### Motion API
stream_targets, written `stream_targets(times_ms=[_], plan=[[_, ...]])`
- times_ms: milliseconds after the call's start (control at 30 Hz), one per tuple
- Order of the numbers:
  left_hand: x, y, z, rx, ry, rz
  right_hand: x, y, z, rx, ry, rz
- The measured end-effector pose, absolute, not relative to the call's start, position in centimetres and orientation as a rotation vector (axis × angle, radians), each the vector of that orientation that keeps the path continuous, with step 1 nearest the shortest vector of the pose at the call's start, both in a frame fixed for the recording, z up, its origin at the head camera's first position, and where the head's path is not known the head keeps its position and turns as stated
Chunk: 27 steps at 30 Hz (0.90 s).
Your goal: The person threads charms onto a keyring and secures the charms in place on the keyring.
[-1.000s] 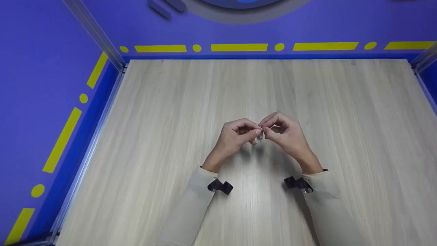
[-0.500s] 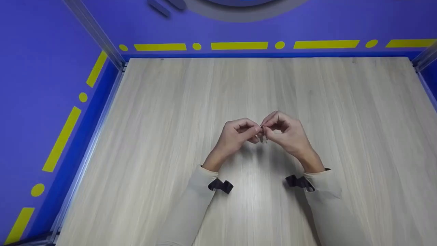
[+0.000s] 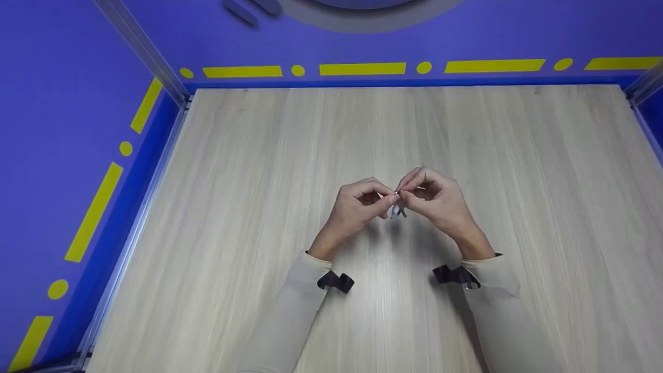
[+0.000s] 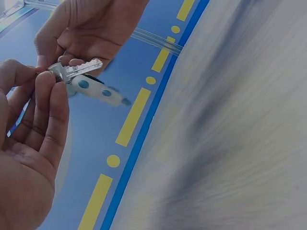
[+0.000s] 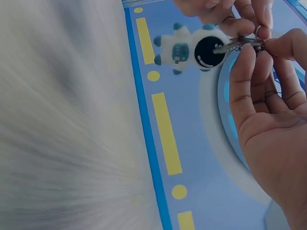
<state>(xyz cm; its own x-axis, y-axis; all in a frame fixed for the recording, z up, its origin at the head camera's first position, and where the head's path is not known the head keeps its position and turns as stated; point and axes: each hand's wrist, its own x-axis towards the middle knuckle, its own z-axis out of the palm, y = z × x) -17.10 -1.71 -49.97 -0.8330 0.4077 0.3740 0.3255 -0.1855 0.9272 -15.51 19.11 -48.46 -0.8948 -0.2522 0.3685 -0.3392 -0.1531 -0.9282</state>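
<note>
In the head view my left hand (image 3: 358, 206) and right hand (image 3: 434, 199) meet fingertip to fingertip above the table. Between them, thumb and fingers of both hands pinch a small metal key ring (image 5: 259, 32); their fingertips partly cover it. A silver key (image 4: 85, 68) hangs from the ring, its toothed blade pointing away from the fingers. Beside the key dangles a white astronaut keychain figure (image 5: 180, 50) with teal hands and feet and a black visor. From above, the dangling pieces are small and blurred.
The hands are over a light wood-grain table (image 3: 248, 171). Blue panels with yellow dashes (image 3: 362, 68) rise behind it and at the left. Black bands (image 3: 335, 282) sit at both wrists over beige sleeves.
Both hands stay almost in place, fingertips still together. The dangling key and astronaut figure have swung and turned slightly beneath the fingers. The right hand has moved slightly to the right.
</note>
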Motion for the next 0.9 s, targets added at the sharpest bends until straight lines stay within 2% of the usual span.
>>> stream_targets(times_ms=[267,667,900], plan=[[-17.0,-1.8,-49.5,0.807,1.851,2.160,-15.3,19.3,-47.8,0.758,-2.150,2.053],[-17.0,-1.9,-49.5,0.829,1.915,2.108,-14.8,19.4,-46.9,0.811,-2.261,1.945],[-16.8,-1.6,-49.2,1.064,2.321,2.060,-14.9,19.2,-47.1,0.796,-2.216,1.893]])
